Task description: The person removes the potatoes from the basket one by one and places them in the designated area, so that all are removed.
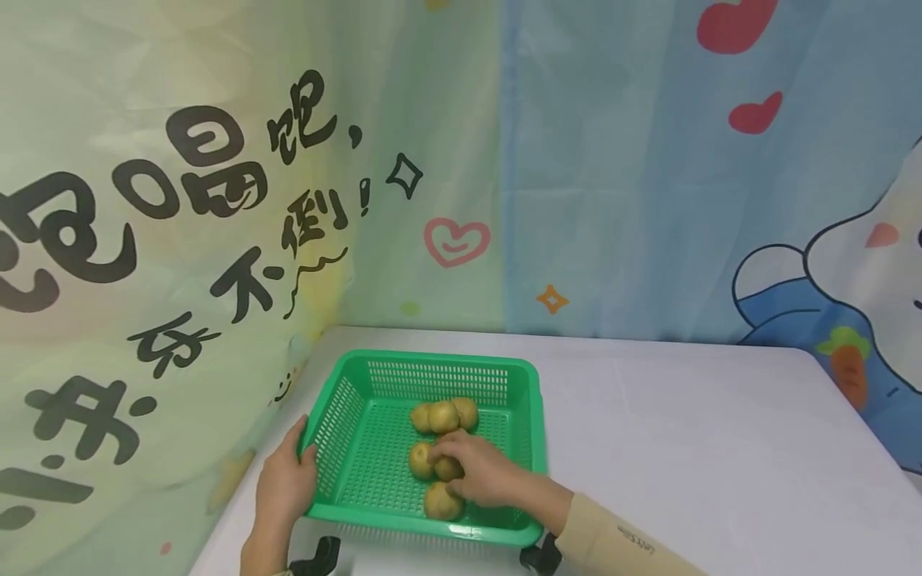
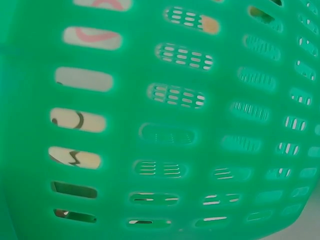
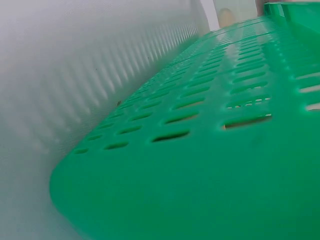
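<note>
1. Green basket (image 1: 367, 448): sits on white table (image 1: 684, 440); holds all visible potatoes.
2. Left hand (image 1: 286, 480): at the basket's left side; grips its rim.
3. Right hand (image 1: 479, 468): inside the basket, nearer its front wall; fingers and thumb curved round a potato (image 1: 448, 469); two further potatoes (image 1: 442, 502) just beside it.
4. Three other potatoes (image 1: 442, 417): clustered toward the basket's back wall.
5. Printed curtain (image 1: 598, 184): behind the basket.

the beige right sleeve (image 1: 601, 534) bears small dark lettering (image 1: 637, 539).

Black characters (image 1: 311, 222) "不倒!" on left backdrop (image 1: 180, 260); sleeve (image 1: 612, 538) print unreadable
</note>
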